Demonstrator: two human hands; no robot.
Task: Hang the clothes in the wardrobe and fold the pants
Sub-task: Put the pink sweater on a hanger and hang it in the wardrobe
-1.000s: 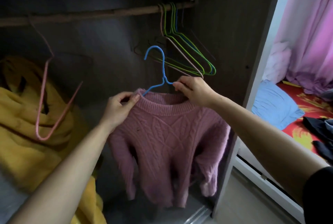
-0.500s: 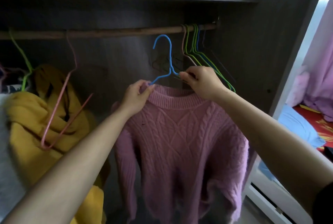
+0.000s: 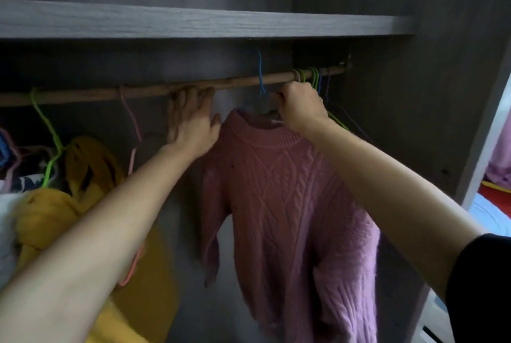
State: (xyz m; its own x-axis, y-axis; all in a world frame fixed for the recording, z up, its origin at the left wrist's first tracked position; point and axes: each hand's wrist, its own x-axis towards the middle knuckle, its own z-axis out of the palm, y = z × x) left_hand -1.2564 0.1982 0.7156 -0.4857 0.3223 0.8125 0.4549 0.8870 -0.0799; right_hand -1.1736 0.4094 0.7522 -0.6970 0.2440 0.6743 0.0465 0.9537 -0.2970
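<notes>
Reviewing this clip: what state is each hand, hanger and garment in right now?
left hand: open, fingertips at the rod.
right hand: pinches the neck of the blue hanger.
blue hanger: hook above the rod; whether it is hooked on is unclear.
pink sweater: hangs on the blue hanger.
pink hanger: empty, on the rod.
yellow garment: hanging, bunched.

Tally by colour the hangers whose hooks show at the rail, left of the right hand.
green hanger: 1
pink hanger: 1
blue hanger, carrying the pink sweater: 1
Total: 3
The bunch of hangers beyond the right hand is too crowded to count.
</notes>
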